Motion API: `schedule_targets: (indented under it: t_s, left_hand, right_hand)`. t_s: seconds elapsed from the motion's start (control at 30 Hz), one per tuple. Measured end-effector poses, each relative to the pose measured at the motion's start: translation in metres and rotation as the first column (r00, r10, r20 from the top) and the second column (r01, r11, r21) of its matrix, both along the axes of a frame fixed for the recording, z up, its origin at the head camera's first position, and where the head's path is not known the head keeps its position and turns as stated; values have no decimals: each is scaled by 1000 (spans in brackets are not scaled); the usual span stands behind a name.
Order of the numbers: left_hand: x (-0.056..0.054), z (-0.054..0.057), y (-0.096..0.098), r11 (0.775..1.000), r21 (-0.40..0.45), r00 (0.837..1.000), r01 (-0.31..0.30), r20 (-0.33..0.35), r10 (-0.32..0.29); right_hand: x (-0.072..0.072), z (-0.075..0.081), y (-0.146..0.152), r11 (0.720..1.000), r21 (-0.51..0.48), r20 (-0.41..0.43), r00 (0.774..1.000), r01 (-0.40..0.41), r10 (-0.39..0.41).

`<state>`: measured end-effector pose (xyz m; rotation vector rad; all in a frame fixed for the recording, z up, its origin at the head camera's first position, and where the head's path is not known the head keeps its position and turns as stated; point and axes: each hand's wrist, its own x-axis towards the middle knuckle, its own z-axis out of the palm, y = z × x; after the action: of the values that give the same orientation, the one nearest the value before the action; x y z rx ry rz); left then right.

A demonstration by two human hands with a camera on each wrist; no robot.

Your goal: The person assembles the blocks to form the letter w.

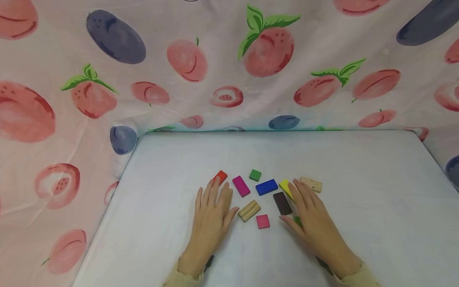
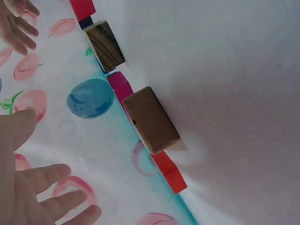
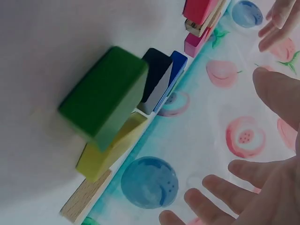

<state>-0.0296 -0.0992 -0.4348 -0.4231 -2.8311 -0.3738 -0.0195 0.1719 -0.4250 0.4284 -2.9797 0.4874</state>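
My left hand, fingers straight and spread, is over the left side of a group of wooden blocks. Nearest it are a red block and a plain brown block, partly covered in the head view. The right hand is likewise extended on the other side, beside a yellow block and a dark block. Its thumb partly hides a green block. Between the hands lie magenta, blue, small green, striped wood and pink blocks. Neither hand holds anything.
A pale wood block lies beyond the right fingertips. The blocks lie on a white table. A fruit-patterned cloth rises behind the table's far edge and along its left side.
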Motion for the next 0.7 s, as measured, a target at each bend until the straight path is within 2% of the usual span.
schedule_targets:
  t_s: [0.27, 0.53, 0.7]
  left_hand:
    - [-4, 2, -3, 998, 60, 999, 27, -31, -25]
    - [-8, 2, -7, 993, 108, 996, 43, -88, -34]
    - [-12, 1, -9, 990, 125, 990, 62, -132, -46]
  right_hand:
    - [-3, 1, -5, 998, -37, -16, 998, -53, 53]
    - [-6, 4, -12, 997, -39, 9, 998, -63, 63]
    - [-8, 3, -16, 994, -61, -29, 995, -95, 93]
